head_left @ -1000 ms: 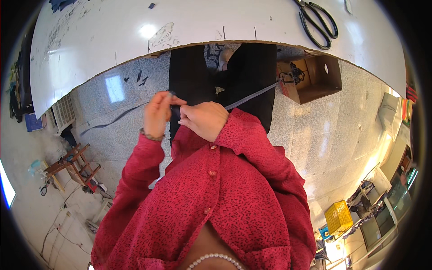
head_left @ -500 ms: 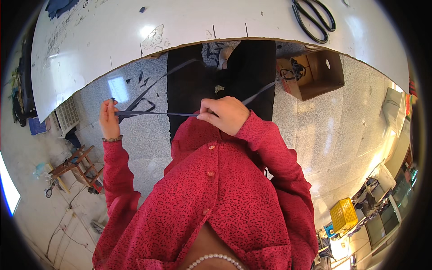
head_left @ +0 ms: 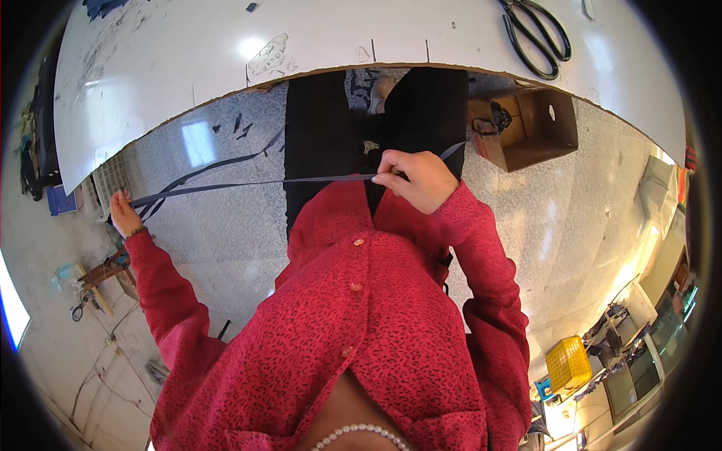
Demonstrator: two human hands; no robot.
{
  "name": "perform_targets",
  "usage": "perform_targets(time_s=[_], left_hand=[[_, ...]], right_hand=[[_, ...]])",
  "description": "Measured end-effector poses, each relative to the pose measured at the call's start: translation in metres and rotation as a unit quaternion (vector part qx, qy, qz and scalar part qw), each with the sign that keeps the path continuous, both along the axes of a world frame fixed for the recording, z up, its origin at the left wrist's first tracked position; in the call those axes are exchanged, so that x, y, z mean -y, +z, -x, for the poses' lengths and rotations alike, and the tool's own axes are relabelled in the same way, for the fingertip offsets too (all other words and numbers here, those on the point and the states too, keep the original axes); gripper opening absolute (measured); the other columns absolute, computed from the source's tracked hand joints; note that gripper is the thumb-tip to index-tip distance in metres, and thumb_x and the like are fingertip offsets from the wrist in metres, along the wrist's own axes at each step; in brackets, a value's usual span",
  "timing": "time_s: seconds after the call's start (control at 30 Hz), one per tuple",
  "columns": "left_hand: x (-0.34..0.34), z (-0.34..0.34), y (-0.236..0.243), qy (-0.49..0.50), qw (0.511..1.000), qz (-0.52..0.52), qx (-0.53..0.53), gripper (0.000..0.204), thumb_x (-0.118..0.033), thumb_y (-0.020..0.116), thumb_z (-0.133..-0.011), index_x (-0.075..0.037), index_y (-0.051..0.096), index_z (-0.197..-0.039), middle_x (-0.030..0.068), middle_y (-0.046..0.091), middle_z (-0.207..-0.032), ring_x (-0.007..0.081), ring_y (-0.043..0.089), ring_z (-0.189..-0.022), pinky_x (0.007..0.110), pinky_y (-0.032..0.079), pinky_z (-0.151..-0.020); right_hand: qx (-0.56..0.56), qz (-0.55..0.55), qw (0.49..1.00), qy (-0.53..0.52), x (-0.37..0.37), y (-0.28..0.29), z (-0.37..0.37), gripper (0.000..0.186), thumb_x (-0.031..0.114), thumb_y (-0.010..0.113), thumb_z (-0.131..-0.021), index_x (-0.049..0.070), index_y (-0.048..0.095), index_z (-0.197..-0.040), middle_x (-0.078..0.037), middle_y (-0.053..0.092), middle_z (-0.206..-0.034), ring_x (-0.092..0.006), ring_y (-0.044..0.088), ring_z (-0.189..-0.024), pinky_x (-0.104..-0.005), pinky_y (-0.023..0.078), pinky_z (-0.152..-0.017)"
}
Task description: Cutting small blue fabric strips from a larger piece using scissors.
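Observation:
My left hand (head_left: 125,212) is out at the far left, its fingers closed on a long, narrow dark grey-blue strip (head_left: 256,183). That strip runs taut across my lap to my right hand (head_left: 415,180), whose thumb and fingers pinch it just above my red patterned shirt. Loose lengths of it loop behind my left hand over the floor. On the right, it continues from behind my right hand toward a cardboard box (head_left: 538,154) holding a dark tangle (head_left: 498,116).
A white worktable (head_left: 338,37) with a ragged edge spans the top, bearing black scissors (head_left: 514,46) and dark fabric (head_left: 98,7). A grey plastic grate (head_left: 113,169) and wooden stand (head_left: 105,270) lie left; a yellow basket (head_left: 568,364) sits lower right.
My hands, close together a second ago, have spread apart: the left moved far out leftward, the right moved rightward. A longer stretch of strip now runs between them.

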State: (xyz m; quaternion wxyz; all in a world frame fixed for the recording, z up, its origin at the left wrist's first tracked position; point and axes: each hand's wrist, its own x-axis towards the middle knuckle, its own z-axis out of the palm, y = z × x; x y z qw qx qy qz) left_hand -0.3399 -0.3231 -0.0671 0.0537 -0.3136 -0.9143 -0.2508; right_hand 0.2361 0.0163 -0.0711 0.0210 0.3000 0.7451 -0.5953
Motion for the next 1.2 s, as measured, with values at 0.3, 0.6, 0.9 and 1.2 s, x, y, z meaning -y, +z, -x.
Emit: perform_targets(time_s=[0.3, 0.6, 0.9, 1.2], left_hand=[[0.073, 0.052, -0.006, 0.12, 0.948, 0.268, -0.12, 0.025, -0.031, 0.043, -0.097, -0.011, 0.058, -0.101, 0.0155, 0.068, -0.092, 0.038, 0.064, -0.084, 0.044, 0.048, -0.07], [0.076, 0.044, -0.048, 0.002, 0.961, 0.266, 0.075, 0.025, -0.034, 0.044, -0.096, -0.014, 0.057, -0.105, 0.0181, 0.066, -0.1, 0.0394, 0.063, -0.093, 0.049, 0.048, -0.071], [-0.223, -0.368, 0.014, -0.233, 0.815, -0.071, 0.526, 0.019, -0.018, 0.046, -0.098, -0.004, 0.059, -0.102, 0.006, 0.07, -0.094, 0.0094, 0.055, -0.062, 0.026, 0.046, -0.058], [-0.259, -0.395, 0.034, -0.267, 0.6, -0.031, 0.754, 0.016, -0.013, 0.048, -0.099, 0.0, 0.057, -0.101, -0.0041, 0.044, -0.066, 0.002, 0.04, -0.059, 0.017, 0.03, -0.052]], right_hand=[[0.033, 0.051, 0.998, 0.004, -0.027, 0.006, -0.022, 0.016, 0.019, 0.063, -0.086, 0.004, 0.06, -0.089, -0.01, 0.064, -0.072, -0.024, 0.063, -0.067, -0.0331, 0.047, -0.063], [0.027, 0.078, 0.996, 0.03, -0.04, 0.027, -0.018, 0.007, 0.008, 0.06, -0.089, 0.003, 0.056, -0.088, 0.003, 0.051, -0.067, -0.0037, 0.045, -0.062, -0.0214, 0.037, -0.057], [0.023, 0.186, 0.982, 0.027, -0.036, 0.063, 0.012, 0.01, 0.011, 0.061, -0.089, 0.001, 0.057, -0.089, 0.001, 0.055, -0.065, -0.0037, 0.047, -0.06, -0.0219, 0.039, -0.057], [-0.027, 0.172, 0.984, -0.045, -0.049, 0.054, -0.004, 0.007, 0.006, 0.061, -0.088, 0.001, 0.055, -0.089, 0.0, 0.056, -0.068, -0.0047, 0.049, -0.062, -0.0218, 0.04, -0.057]])
